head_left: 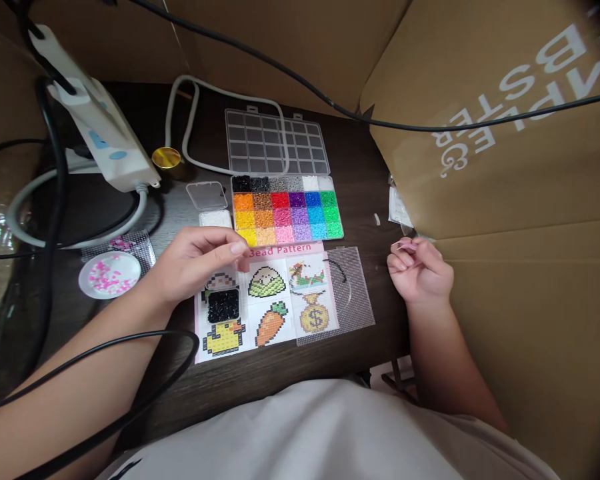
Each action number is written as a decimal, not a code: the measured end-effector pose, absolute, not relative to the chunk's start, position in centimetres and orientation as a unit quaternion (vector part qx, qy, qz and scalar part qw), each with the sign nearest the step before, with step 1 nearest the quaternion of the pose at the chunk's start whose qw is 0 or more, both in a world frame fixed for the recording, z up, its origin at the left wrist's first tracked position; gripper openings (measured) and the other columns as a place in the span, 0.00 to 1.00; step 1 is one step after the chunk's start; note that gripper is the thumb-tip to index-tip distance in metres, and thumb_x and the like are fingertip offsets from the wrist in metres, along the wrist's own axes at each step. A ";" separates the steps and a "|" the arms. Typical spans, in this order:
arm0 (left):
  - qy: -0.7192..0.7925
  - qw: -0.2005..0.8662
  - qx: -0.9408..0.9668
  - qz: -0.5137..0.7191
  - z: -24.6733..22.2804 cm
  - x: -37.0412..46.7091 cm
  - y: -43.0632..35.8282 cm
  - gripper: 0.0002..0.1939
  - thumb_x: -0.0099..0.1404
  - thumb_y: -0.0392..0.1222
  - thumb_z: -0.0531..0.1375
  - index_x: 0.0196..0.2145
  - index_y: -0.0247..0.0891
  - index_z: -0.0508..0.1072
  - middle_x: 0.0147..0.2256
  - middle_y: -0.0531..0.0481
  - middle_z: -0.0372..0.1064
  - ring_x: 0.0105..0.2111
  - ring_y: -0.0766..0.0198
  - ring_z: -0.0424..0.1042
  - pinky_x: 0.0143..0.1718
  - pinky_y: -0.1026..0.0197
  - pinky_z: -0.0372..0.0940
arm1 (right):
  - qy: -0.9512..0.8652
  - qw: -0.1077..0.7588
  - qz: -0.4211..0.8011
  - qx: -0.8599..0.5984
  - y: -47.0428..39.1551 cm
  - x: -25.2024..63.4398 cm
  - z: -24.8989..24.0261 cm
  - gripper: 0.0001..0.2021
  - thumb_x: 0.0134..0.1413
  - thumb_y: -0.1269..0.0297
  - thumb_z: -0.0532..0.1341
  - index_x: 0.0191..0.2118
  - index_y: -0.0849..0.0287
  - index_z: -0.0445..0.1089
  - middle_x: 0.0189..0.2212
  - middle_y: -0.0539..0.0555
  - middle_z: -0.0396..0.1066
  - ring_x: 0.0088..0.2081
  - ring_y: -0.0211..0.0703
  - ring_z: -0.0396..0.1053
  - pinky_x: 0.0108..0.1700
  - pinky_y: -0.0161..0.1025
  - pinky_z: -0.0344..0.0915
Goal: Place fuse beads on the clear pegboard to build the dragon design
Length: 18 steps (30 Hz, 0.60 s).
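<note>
My left hand [200, 261] is above the left part of the bead pattern sheet [285, 267], thumb and fingers drawn together; whatever is between the fingertips is too small to tell. Just below it, a small clear box of black beads [223, 307] rests on the sheet. Behind the hand is a box of white beads [215, 218]. At the right, my right hand [423, 272] is closed palm-up around a thin pink object [407, 246], mostly hidden by the fingers. A clear pegboard [360, 287] lies partly under the sheet, with a curved row of black beads [341, 270].
A sorted tray of coloured beads [287, 210] has its clear lid [277, 141] opened back. Leftward are a white dish of pink beads [110, 275], a gold round lid [167, 158] and a power strip [97, 120]. Black cables cross the view; cardboard [520, 267] walls the right.
</note>
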<state>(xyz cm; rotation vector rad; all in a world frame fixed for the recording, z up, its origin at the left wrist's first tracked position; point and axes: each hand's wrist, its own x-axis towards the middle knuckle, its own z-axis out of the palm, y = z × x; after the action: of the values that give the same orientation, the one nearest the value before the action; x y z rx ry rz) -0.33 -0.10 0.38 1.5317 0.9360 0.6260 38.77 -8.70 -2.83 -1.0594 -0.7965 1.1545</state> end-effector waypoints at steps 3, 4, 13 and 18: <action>0.399 0.582 0.655 0.272 0.5 -0.2 -0.1 0.15 0.67 0.51 0.63 0.29 0.39 0.79 0.27 0.50 0.77 0.29 0.63 0.74 0.34 0.63 0.68 | -0.346 0.636 0.524 -0.448 -8.8 39.0 -2.8 0.03 0.54 0.58 0.70 0.32 0.46 0.78 0.31 0.48 0.75 0.22 0.32 0.56 0.21 0.34 0.56; 0.397 0.583 0.654 0.273 0.6 -0.2 -0.2 0.14 0.67 0.50 0.63 0.29 0.38 0.79 0.27 0.50 0.77 0.29 0.63 0.74 0.34 0.63 0.68 | -0.344 0.636 0.530 -0.442 -8.8 39.0 -2.7 0.03 0.55 0.59 0.70 0.32 0.47 0.77 0.31 0.47 0.74 0.22 0.31 0.56 0.21 0.34 0.56; 0.394 0.584 0.652 0.281 0.0 -0.3 -0.2 0.13 0.67 0.49 0.63 0.30 0.39 0.80 0.27 0.51 0.77 0.28 0.64 0.74 0.32 0.64 0.67 | -0.214 0.664 0.578 -0.424 -8.7 38.0 -1.7 0.12 0.42 0.63 0.78 0.27 0.55 0.74 0.25 0.44 0.68 0.21 0.26 0.55 0.21 0.26 0.58; 0.393 0.586 0.649 0.285 0.2 -0.3 -0.2 0.13 0.67 0.49 0.63 0.30 0.39 0.80 0.26 0.52 0.77 0.28 0.64 0.74 0.32 0.64 0.67 | -0.204 0.665 0.582 -0.421 -8.6 38.0 -1.7 0.13 0.41 0.63 0.78 0.26 0.55 0.73 0.24 0.45 0.68 0.21 0.26 0.55 0.21 0.26 0.57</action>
<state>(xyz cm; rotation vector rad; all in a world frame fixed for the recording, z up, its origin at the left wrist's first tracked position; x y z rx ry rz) -0.29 -0.22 0.15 1.5145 0.9158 0.6645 38.00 -8.64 -1.66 -0.9519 -0.4612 1.3142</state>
